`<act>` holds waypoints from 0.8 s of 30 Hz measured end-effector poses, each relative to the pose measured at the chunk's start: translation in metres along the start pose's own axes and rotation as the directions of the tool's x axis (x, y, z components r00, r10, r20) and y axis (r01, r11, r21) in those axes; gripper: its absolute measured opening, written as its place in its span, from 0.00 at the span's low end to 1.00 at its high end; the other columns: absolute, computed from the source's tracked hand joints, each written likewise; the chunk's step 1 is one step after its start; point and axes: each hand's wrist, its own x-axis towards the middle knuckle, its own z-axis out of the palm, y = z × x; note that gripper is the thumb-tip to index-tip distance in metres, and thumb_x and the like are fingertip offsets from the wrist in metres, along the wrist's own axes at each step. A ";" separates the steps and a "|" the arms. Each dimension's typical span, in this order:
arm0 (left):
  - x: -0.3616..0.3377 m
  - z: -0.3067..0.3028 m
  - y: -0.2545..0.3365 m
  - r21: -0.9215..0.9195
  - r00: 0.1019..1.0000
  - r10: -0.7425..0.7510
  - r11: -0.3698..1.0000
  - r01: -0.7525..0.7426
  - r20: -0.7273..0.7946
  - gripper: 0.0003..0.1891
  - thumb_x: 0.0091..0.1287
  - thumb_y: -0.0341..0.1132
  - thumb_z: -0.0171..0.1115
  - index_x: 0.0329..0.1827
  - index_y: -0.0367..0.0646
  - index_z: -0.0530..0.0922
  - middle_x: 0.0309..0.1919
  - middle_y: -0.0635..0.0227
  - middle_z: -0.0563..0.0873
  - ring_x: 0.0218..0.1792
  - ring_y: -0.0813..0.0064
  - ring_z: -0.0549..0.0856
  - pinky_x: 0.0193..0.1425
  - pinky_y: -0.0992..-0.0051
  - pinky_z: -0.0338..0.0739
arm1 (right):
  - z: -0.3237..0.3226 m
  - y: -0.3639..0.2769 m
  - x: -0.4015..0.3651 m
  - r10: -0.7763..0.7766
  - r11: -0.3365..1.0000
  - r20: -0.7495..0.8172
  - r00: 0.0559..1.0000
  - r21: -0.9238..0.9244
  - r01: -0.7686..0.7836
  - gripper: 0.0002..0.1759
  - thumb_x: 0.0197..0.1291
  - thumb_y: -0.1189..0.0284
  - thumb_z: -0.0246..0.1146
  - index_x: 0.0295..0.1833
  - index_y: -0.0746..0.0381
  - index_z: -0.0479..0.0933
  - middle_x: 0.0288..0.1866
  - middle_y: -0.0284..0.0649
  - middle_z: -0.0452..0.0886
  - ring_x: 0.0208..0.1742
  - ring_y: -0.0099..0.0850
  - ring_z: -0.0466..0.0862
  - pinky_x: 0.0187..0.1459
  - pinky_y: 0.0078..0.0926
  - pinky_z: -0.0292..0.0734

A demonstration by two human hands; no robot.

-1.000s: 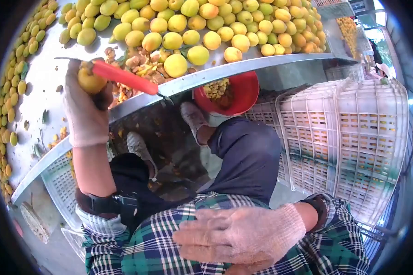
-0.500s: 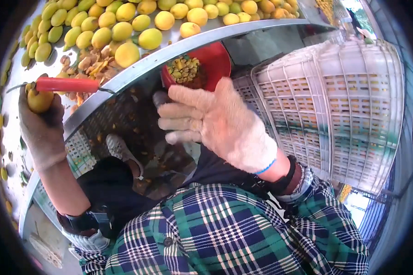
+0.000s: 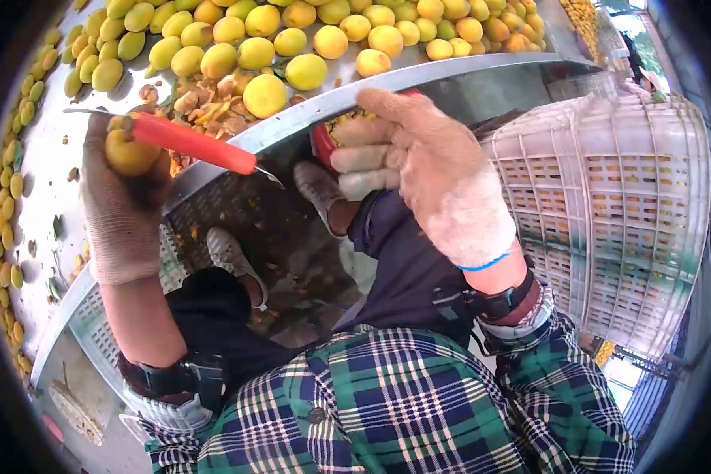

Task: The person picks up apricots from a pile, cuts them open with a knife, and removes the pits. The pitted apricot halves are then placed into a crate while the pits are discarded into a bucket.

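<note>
My left hand point(image 3: 122, 209), in a soiled knit glove, holds a yellow fruit point(image 3: 131, 152) at the table's left side. A red-handled tool point(image 3: 193, 144) with thin metal ends lies across the top of that fruit. My right hand point(image 3: 442, 170), also gloved, is raised over the floor with its fingers stretched out, holding nothing. It covers most of a red bucket point(image 3: 322, 145). Fruit peelings point(image 3: 217, 109) lie on the metal table near its rim, beside a cut-looking yellow fruit point(image 3: 265, 96).
Many yellow-green fruits point(image 3: 256, 53) cover the far part of the table point(image 3: 51, 174). White plastic crates point(image 3: 608, 213) stand at the right. The raised metal rim point(image 3: 419, 73) curves between table and floor. Scraps litter the floor by my shoes.
The camera view has shifted. The red-handled tool tilts more steeply at its right end. My right hand has turned and moved over the bucket, hiding the fruit pieces inside.
</note>
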 end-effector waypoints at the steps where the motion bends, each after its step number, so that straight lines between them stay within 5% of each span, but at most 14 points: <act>1: -0.003 0.006 0.009 -0.119 0.991 -0.129 0.984 0.131 0.024 0.20 0.75 0.45 0.54 0.58 0.37 0.74 0.47 0.62 0.83 0.45 0.72 0.83 0.48 0.76 0.83 | 0.004 0.004 0.008 -0.212 0.959 0.025 0.977 -0.187 0.213 0.27 0.70 0.61 0.56 0.64 0.72 0.68 0.53 0.51 0.79 0.49 0.41 0.83 0.50 0.34 0.80; 3: -0.008 0.017 0.026 -0.346 0.922 -0.380 0.858 0.380 0.070 0.20 0.75 0.45 0.55 0.57 0.37 0.76 0.45 0.63 0.83 0.45 0.72 0.84 0.47 0.76 0.83 | 0.015 0.019 0.028 -0.566 0.652 0.182 0.804 -0.498 0.572 0.24 0.62 0.63 0.64 0.57 0.70 0.73 0.45 0.49 0.81 0.44 0.40 0.84 0.42 0.33 0.80; 4: -0.006 0.020 0.026 -0.405 0.907 -0.415 0.818 0.409 0.079 0.20 0.74 0.46 0.55 0.56 0.37 0.76 0.45 0.63 0.84 0.46 0.72 0.84 0.47 0.75 0.83 | 0.026 0.016 0.031 -0.580 0.574 0.241 0.778 -0.557 0.600 0.24 0.61 0.62 0.65 0.55 0.68 0.74 0.43 0.50 0.81 0.44 0.44 0.84 0.42 0.36 0.79; 6: -0.013 0.034 0.034 -0.391 0.904 -0.428 0.831 0.395 0.003 0.23 0.71 0.58 0.53 0.48 0.47 0.79 0.33 0.72 0.83 0.27 0.81 0.82 0.28 0.82 0.74 | 0.048 0.011 0.039 -0.600 0.398 0.355 0.717 -0.645 0.652 0.23 0.58 0.59 0.67 0.49 0.66 0.74 0.39 0.52 0.81 0.43 0.50 0.82 0.41 0.43 0.78; 9: -0.015 0.038 0.040 -0.503 0.908 -0.409 0.768 0.397 0.093 0.22 0.73 0.56 0.53 0.51 0.45 0.79 0.38 0.70 0.84 0.35 0.78 0.85 0.37 0.77 0.80 | 0.079 0.017 0.047 -0.504 0.400 0.411 0.760 -0.669 0.626 0.22 0.59 0.58 0.65 0.48 0.64 0.70 0.39 0.54 0.80 0.43 0.55 0.81 0.41 0.50 0.76; 10: -0.009 0.032 0.028 -0.532 0.910 -0.401 0.751 0.392 0.106 0.22 0.74 0.53 0.52 0.53 0.42 0.78 0.43 0.68 0.84 0.43 0.75 0.86 0.47 0.73 0.81 | 0.083 0.020 0.050 -0.463 0.394 0.441 0.769 -0.675 0.624 0.25 0.60 0.60 0.65 0.56 0.65 0.70 0.45 0.54 0.80 0.47 0.54 0.81 0.46 0.45 0.76; 11: -0.005 0.028 0.022 -0.554 0.906 -0.396 0.725 0.410 0.153 0.23 0.74 0.53 0.51 0.55 0.41 0.77 0.43 0.67 0.84 0.44 0.74 0.86 0.48 0.73 0.81 | 0.087 0.025 0.052 -0.424 0.385 0.470 0.774 -0.680 0.623 0.29 0.62 0.62 0.65 0.64 0.66 0.69 0.50 0.55 0.80 0.51 0.52 0.81 0.52 0.39 0.77; 13: -0.006 0.029 0.028 -0.507 0.909 -0.403 0.765 0.397 0.103 0.24 0.76 0.52 0.48 0.55 0.39 0.77 0.44 0.65 0.84 0.42 0.75 0.84 0.48 0.73 0.80 | 0.097 0.031 0.056 -0.473 0.388 0.445 0.761 -0.670 0.633 0.28 0.62 0.63 0.64 0.64 0.65 0.69 0.51 0.56 0.80 0.51 0.55 0.80 0.51 0.44 0.77; 15: -0.007 0.027 0.021 -0.369 0.966 -0.257 0.894 0.253 0.040 0.26 0.77 0.53 0.45 0.52 0.36 0.79 0.43 0.65 0.84 0.41 0.75 0.83 0.48 0.74 0.78 | 0.105 0.034 0.059 -0.474 0.311 0.418 0.775 -0.744 0.592 0.25 0.64 0.66 0.61 0.63 0.63 0.69 0.49 0.56 0.79 0.50 0.56 0.80 0.48 0.47 0.77; 21: -0.009 0.023 0.024 -0.245 0.968 -0.234 0.937 0.248 0.088 0.31 0.75 0.62 0.44 0.51 0.39 0.78 0.40 0.63 0.85 0.42 0.72 0.85 0.49 0.71 0.82 | 0.110 0.034 0.056 -0.505 0.422 0.367 0.781 -0.685 0.594 0.16 0.69 0.66 0.57 0.57 0.63 0.71 0.42 0.53 0.81 0.44 0.54 0.82 0.41 0.46 0.77; 22: -0.008 0.020 0.013 -0.396 0.960 -0.242 0.875 0.278 0.140 0.27 0.76 0.55 0.49 0.57 0.36 0.73 0.43 0.60 0.84 0.43 0.69 0.85 0.49 0.70 0.82 | 0.111 0.032 0.054 -0.481 0.433 0.347 0.806 -0.705 0.562 0.15 0.69 0.66 0.56 0.56 0.63 0.71 0.40 0.53 0.81 0.43 0.54 0.82 0.40 0.46 0.77; 24: -0.012 0.020 0.009 -0.206 0.991 0.019 0.979 0.009 0.135 0.26 0.74 0.47 0.55 0.63 0.33 0.67 0.46 0.57 0.83 0.43 0.65 0.85 0.49 0.68 0.82 | 0.111 0.032 0.052 -0.443 0.432 0.317 0.839 -0.744 0.509 0.14 0.70 0.65 0.56 0.54 0.63 0.71 0.36 0.52 0.81 0.40 0.54 0.82 0.37 0.46 0.77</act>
